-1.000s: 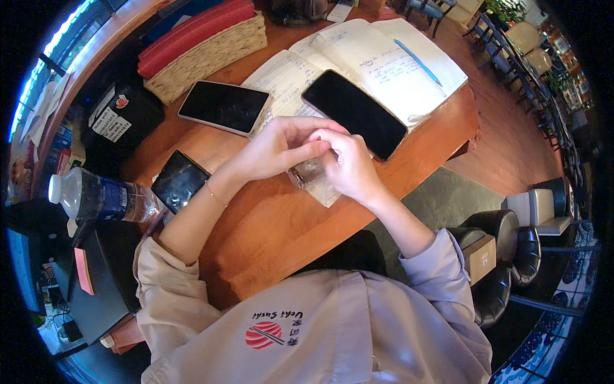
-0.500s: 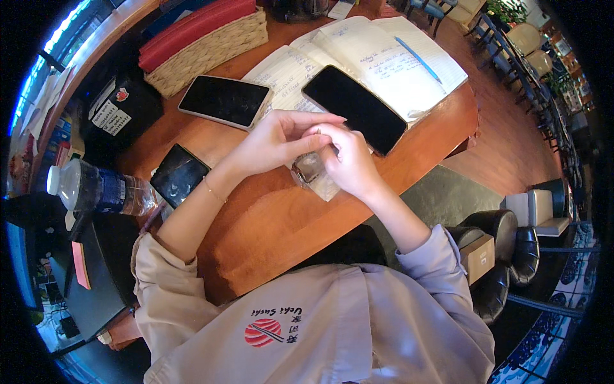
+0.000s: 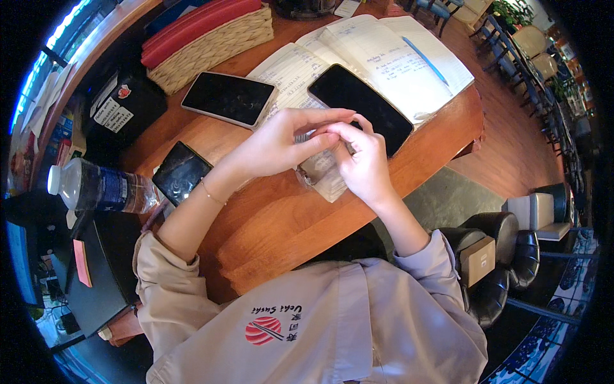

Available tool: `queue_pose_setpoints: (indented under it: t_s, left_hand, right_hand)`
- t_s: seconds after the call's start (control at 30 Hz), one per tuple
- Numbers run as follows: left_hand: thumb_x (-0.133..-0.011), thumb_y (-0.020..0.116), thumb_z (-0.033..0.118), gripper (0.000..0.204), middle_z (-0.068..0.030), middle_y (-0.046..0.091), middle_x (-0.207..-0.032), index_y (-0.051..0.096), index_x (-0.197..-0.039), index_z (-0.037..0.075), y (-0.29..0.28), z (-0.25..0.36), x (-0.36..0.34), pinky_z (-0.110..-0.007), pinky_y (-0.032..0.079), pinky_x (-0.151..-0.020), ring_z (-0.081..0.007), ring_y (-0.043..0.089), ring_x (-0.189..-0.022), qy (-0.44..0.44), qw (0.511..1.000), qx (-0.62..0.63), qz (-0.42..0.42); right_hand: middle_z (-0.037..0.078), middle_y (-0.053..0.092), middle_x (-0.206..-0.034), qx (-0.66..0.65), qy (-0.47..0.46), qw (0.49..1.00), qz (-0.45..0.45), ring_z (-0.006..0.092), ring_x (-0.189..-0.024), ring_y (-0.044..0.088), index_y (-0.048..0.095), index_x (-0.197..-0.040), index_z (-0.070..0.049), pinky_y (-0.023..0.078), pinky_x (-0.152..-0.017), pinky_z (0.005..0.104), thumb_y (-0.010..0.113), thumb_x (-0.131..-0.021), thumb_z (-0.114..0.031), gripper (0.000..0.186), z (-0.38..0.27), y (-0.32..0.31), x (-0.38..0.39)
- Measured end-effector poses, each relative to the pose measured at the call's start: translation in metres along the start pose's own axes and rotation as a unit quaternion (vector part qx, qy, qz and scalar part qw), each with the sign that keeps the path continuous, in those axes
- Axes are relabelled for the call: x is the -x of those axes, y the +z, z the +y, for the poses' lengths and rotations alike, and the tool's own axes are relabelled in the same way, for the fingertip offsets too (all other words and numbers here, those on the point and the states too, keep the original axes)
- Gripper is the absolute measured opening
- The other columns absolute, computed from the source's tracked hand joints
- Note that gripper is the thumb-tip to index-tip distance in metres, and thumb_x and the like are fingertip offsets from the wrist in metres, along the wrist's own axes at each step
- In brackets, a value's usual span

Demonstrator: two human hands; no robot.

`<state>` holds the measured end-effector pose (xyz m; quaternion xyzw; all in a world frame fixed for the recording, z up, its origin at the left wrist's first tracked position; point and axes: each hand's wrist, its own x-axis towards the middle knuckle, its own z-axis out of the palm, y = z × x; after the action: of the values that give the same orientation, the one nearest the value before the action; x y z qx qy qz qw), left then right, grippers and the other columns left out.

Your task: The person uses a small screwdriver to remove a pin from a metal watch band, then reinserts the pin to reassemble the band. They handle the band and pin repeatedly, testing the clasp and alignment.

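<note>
My left hand [image 3: 284,144] and my right hand [image 3: 366,163] meet above the wooden table, fingertips touching in a pinch. Whatever is between the fingers, if anything, is too small or hidden to make out. Right under them lies a clear plastic packet [image 3: 326,182], partly covered by my right hand. Just beyond the hands is a black-screened phone [image 3: 361,102] resting on an open notebook [image 3: 441,61] with handwriting. Another phone [image 3: 228,99] with a pale rim lies to its left. A third dark phone [image 3: 181,173] sits beside my left forearm.
A blue pen [image 3: 426,66] lies on the notebook. At the far left stands a woven basket [image 3: 217,50] with red folders or menus, near a black box [image 3: 121,112]. A water bottle [image 3: 105,187] is at the table's left side. Black padded chairs [image 3: 499,237] stand at right.
My right hand has shifted slightly right and its fingers have spread a little, with the fingertips still meeting those of the left. The view has moved slightly.
</note>
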<state>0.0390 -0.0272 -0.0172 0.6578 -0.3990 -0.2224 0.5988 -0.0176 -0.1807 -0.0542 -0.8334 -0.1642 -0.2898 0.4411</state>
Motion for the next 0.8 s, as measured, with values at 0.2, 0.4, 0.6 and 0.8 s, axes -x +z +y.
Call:
queue_pose_setpoints:
  t_s: [0.2,0.4,0.6,0.8]
  left_hand:
    - [-0.086,0.055,0.007,0.040,-0.0083,0.062,-0.107,0.049,-0.125,-0.002,-0.003,-0.010,0.001,-0.026,0.044,-0.086,-0.0094,0.054,-0.096,-0.017,1.000,0.003,-0.016]
    - [-0.086,0.054,0.001,0.037,-0.0085,0.061,-0.110,0.051,-0.123,-0.002,-0.001,-0.010,0.000,-0.025,0.044,-0.087,-0.0090,0.054,-0.098,-0.016,0.998,0.051,-0.030]
    - [-0.085,0.055,0.001,0.034,-0.0101,0.061,-0.113,0.054,-0.119,-0.003,0.000,-0.019,0.003,-0.026,0.043,-0.091,-0.0123,0.056,-0.103,0.005,0.996,0.084,-0.033]
    - [-0.088,0.056,0.010,0.033,-0.0051,0.061,-0.110,0.056,-0.118,-0.001,0.000,-0.029,0.004,-0.024,0.042,-0.088,-0.0090,0.055,-0.100,0.026,0.996,0.083,-0.035]
  right_hand:
    - [0.014,0.065,-0.077,0.022,0.009,1.000,-0.014,0.0316,-0.075,0.061,0.064,-0.086,-0.004,0.040,-0.088,0.0390,0.060,-0.071,0.005,0.018,-0.002,0.004,0.003]
    - [0.014,0.064,-0.074,0.029,-0.003,1.000,-0.002,0.0317,-0.074,0.061,0.065,-0.086,-0.005,0.041,-0.085,0.0392,0.060,-0.069,0.005,0.019,0.000,0.007,0.006]
    - [0.017,0.063,-0.075,0.039,-0.006,0.999,0.024,0.0331,-0.073,0.060,0.065,-0.085,-0.005,0.043,-0.081,0.0400,0.058,-0.066,0.008,0.023,-0.004,0.011,0.011]
    - [0.019,0.062,-0.077,0.029,0.017,0.998,0.051,0.0353,-0.075,0.060,0.064,-0.085,-0.001,0.047,-0.074,0.0394,0.056,-0.066,0.008,0.022,-0.008,0.015,0.014]
